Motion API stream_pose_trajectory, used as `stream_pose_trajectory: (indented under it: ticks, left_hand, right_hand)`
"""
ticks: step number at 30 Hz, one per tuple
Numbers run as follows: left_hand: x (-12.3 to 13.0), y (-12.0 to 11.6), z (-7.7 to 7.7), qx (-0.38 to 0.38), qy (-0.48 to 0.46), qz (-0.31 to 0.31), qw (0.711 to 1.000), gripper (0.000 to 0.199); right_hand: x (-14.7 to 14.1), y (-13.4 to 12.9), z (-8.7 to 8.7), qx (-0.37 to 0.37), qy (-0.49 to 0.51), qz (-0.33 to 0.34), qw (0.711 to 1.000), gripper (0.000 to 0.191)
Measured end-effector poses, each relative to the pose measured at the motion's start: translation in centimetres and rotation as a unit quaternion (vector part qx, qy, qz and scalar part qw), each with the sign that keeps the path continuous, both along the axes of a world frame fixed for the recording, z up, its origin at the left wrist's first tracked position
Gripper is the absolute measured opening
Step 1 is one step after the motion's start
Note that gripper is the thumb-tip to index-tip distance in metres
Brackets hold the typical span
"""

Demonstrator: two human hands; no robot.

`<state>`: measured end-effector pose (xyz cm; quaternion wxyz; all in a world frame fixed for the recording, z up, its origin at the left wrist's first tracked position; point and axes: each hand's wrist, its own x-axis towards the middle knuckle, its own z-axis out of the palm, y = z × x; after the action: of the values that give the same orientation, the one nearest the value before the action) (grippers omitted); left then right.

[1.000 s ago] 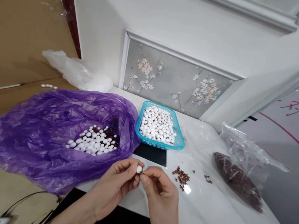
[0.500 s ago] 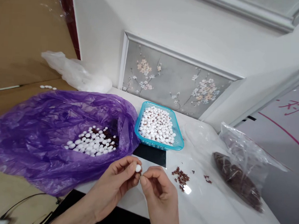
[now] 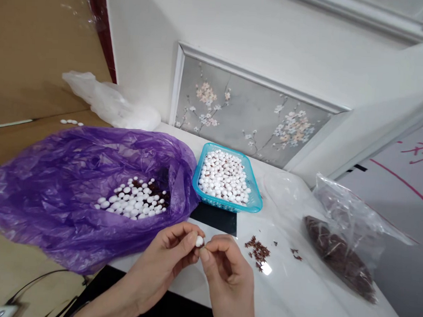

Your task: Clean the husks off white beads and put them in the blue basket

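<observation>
Against a white wall (image 3: 275,52), a glossy bench (image 3: 307,288) is bearing a blue basket (image 3: 254,208); the left hand (image 3: 162,260) is pinching a white ball (image 3: 199,241), the right hand (image 3: 231,274) pinching close beside it, contents unclear.

The single view looks from the person's head, forward and down onto the white tabletop (image 3: 296,290). It sits close above the left hand (image 3: 170,254) and right hand (image 3: 227,276), with the wall (image 3: 241,29) farther off.
</observation>
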<state>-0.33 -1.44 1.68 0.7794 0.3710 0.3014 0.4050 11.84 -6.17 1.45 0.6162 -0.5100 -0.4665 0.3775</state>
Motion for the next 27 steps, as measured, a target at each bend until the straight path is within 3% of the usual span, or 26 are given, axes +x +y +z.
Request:
stream_pose_trajectory:
  ticks: [7,16,23,27]
  left_hand:
    - [-0.3,0.0,-0.2,0.028,0.036,0.010,0.999,0.018]
    - [-0.3,-0.3,0.1,0.005,0.009,0.028,1.000,0.020]
    - [-0.5,-1.0,0.2,0.023,0.045,0.086,0.995,0.021]
    - [-1.7,-1.1,0.8,0.081,0.097,0.142,0.982,0.016]
  right_hand:
    - [-0.1,0.0,-0.1,-0.010,0.005,0.002,1.000,0.010]
    - [-0.1,0.4,-0.1,-0.007,0.061,0.022,0.998,0.008]
    - [-0.5,1.2,-1.6,0.040,0.056,0.029,0.997,0.010]
    - [-1.8,1.9,-1.6,0.078,0.025,0.018,0.996,0.012]
